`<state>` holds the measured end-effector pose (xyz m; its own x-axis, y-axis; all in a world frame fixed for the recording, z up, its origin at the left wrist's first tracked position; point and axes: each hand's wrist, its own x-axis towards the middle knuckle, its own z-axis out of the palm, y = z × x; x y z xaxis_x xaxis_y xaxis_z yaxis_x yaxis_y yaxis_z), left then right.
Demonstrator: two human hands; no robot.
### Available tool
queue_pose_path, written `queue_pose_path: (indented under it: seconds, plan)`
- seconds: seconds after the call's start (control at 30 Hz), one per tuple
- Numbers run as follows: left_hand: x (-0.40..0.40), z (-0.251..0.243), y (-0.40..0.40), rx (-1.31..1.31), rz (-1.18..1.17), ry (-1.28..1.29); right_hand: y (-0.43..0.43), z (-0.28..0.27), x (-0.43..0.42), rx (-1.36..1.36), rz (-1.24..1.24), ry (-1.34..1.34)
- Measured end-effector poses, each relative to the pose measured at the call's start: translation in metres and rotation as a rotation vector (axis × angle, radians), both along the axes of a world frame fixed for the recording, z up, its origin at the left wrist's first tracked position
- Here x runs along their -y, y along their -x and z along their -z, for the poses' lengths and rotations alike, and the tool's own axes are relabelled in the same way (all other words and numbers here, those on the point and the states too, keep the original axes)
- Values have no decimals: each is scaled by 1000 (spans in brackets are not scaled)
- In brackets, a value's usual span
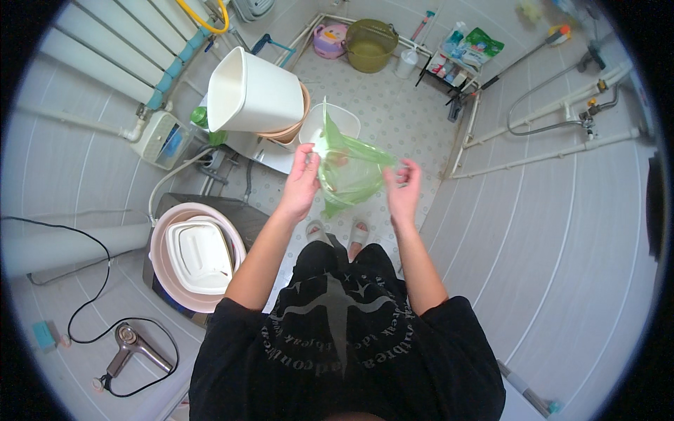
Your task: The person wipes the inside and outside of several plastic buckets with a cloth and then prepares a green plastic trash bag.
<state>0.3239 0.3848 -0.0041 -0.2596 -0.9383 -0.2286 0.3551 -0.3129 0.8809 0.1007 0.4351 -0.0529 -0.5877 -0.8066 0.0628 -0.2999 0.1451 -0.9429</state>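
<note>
A translucent green plastic bag [355,171] is spread between my hands above the tiled floor. My left hand [303,173] grips its left edge between thumb and fingers. At the bag's right edge is my right hand [404,184], fingers curled and slightly blurred; the thumb side touches the bag, but whether it grips is unclear. Beyond the bag, a white bin or basin [345,122] is partly hidden by it. To the upper left, a white plastic bin [263,92] lies tipped on its side on stacked peach-coloured basins [306,102].
A pink basin [158,252] holding white basins sits at left on a dark surface. An olive bucket [371,47] and a pink-purple container [329,41] stand by the far wall. A small rack [453,79] of bottles is at upper right. A hair dryer [126,347] hangs lower left.
</note>
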Motion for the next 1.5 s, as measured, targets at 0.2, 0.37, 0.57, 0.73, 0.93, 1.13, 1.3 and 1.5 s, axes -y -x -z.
queue_pose_path:
  seconds: [0.2, 0.37, 0.57, 0.73, 0.93, 1.13, 1.3, 1.5]
  plan:
    - [-1, -24, 7, -247, 55, 13, -17, 39, -2, 511, -293, -160]
    - [13, -53, -30, -324, -97, 0, 13, 32, 3, 1163, -341, -78]
    - [32, -41, -79, -224, -245, 4, 69, 30, 11, 1300, -123, -52]
    - [38, -36, -97, -381, -259, 42, 98, 49, 12, 1284, -56, -70]
    - [36, -35, -94, -490, -250, 54, 101, 67, 3, 1224, -119, -203]
    - [23, -48, -69, -271, -153, 78, 78, 62, -5, 686, 141, -332]
    - [12, -31, -28, -27, -51, -11, 38, 48, -1, 327, -170, -56]
    - [0, 2, 17, -37, -67, -28, -36, -46, 11, 90, -505, 126]
